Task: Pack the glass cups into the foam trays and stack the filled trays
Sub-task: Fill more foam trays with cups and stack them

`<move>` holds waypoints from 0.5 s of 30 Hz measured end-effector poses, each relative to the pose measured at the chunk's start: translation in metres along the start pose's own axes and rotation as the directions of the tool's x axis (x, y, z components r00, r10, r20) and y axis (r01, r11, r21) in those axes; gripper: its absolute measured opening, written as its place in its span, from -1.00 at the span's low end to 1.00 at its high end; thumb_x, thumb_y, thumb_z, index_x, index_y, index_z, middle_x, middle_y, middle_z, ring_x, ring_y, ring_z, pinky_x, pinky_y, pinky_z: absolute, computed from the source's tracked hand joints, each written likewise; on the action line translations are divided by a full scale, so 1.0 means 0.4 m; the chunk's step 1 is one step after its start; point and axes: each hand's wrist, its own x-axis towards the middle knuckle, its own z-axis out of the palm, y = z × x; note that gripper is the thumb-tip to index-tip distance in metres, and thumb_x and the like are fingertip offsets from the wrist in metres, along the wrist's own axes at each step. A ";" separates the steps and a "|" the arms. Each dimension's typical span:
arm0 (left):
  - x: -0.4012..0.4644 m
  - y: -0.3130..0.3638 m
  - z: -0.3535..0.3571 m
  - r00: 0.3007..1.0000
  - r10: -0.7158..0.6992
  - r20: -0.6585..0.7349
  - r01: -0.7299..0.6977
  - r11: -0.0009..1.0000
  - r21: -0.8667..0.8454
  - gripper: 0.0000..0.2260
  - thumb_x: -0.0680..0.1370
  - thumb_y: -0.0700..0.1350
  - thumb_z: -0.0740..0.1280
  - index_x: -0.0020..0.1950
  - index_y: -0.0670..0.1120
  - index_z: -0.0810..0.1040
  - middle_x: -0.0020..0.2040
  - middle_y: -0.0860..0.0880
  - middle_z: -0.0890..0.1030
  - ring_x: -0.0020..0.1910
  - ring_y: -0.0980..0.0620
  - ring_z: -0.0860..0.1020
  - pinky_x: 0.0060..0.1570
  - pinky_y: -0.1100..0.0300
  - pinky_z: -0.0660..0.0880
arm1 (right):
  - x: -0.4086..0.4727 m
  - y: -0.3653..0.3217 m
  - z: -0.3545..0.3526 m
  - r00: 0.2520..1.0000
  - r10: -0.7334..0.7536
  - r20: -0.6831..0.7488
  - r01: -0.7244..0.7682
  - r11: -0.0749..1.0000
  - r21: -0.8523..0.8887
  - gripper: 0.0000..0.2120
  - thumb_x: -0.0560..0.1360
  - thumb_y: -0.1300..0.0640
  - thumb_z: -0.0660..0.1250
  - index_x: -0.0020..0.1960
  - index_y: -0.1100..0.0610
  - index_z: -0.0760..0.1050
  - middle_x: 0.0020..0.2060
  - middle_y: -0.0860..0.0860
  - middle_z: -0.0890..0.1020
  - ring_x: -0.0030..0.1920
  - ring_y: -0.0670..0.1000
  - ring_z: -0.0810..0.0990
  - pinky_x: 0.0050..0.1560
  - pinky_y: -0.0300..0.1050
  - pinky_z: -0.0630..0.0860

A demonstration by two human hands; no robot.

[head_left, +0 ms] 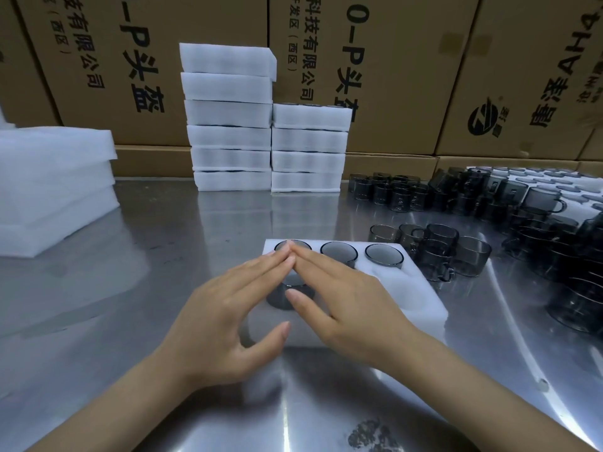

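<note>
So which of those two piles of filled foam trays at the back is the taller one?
The left pile: six trays high, beside the right pile of four, which touches it and stops well below its top.

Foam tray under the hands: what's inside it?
The foam tray holds three smoked glass cups along its far row and a fourth beneath the fingers; the hands cover the near-left pockets.

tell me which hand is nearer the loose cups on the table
Right. The right hand lies flat over the foam tray, on the side facing the loose cups. The left hand is at the tray's opposite end, farther from them.
</note>
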 end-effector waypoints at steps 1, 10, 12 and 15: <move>-0.001 0.001 0.002 1.000 -0.001 -0.011 0.001 1.000 0.014 -0.46 0.44 0.02 0.28 0.38 -0.14 0.42 0.41 -0.02 0.40 0.40 0.10 0.37 0.31 0.15 0.39 | -0.001 0.000 0.001 1.000 0.000 0.015 0.000 1.000 -0.015 -0.56 0.59 -0.08 0.11 0.46 -0.09 0.25 0.48 -0.29 0.15 0.40 -0.27 0.19 0.21 -0.18 0.39; -0.032 -0.011 0.018 0.996 -0.022 0.090 0.013 0.995 0.095 -0.43 0.40 0.06 0.26 0.36 -0.15 0.45 0.38 0.00 0.44 0.35 0.08 0.43 0.27 0.18 0.40 | -0.010 0.002 0.017 0.991 -0.003 0.134 0.022 0.989 -0.144 -0.46 0.56 -0.21 0.03 0.49 -0.05 0.20 0.51 -0.16 0.12 0.49 -0.14 0.12 0.38 -0.23 0.10; -0.032 -0.010 0.018 0.995 -0.028 0.095 0.016 0.992 0.125 -0.42 0.39 0.07 0.26 0.36 -0.14 0.45 0.38 0.01 0.44 0.35 0.10 0.43 0.30 0.15 0.36 | -0.009 0.002 0.019 0.990 0.005 0.142 0.018 0.987 -0.161 -0.43 0.55 -0.23 0.02 0.50 -0.03 0.20 0.52 -0.14 0.11 0.50 -0.12 0.07 0.42 -0.18 0.05; -0.034 -0.007 0.022 0.994 -0.041 0.102 0.025 0.987 0.156 -0.41 0.40 0.09 0.25 0.39 -0.12 0.43 0.40 0.04 0.41 0.37 0.13 0.39 0.35 0.12 0.29 | -0.009 0.005 0.020 0.986 0.025 0.164 0.002 0.987 -0.160 -0.43 0.57 -0.24 -0.04 0.52 -0.05 0.15 0.52 -0.16 0.08 0.51 -0.15 0.02 0.44 -0.12 0.00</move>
